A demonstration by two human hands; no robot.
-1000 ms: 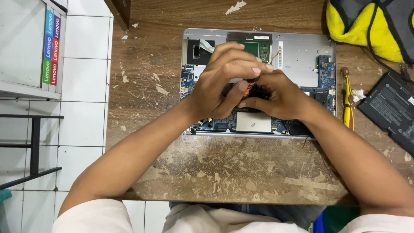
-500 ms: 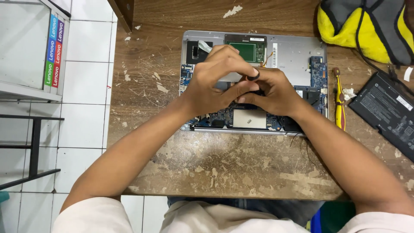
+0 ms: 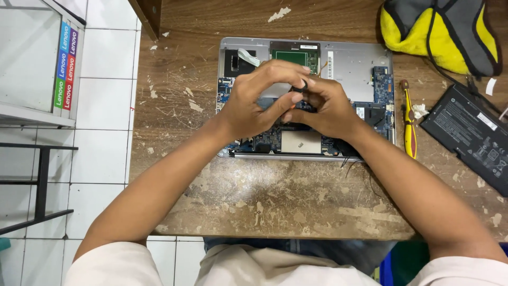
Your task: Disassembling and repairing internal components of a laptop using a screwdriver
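Note:
An opened silver laptop lies on a worn wooden table with its circuit boards bare. Both my hands meet over the middle of it. My left hand curls over from the left, its fingertips on a small black round-topped tool. My right hand grips the same tool from the right, and a bit of orange shows between the fingers. The tool's lower part and the board beneath it are hidden by my hands.
To the right of the laptop lie a yellow-handled screwdriver and a flat black battery pack. A yellow and grey bag sits at the back right. The table's left edge drops to a white tiled floor beside a white cabinet.
My hands have stayed clasped over the laptop's middle. My left fingers have lifted a little and the tool's black top now shows between the hands. The view has shifted slightly.

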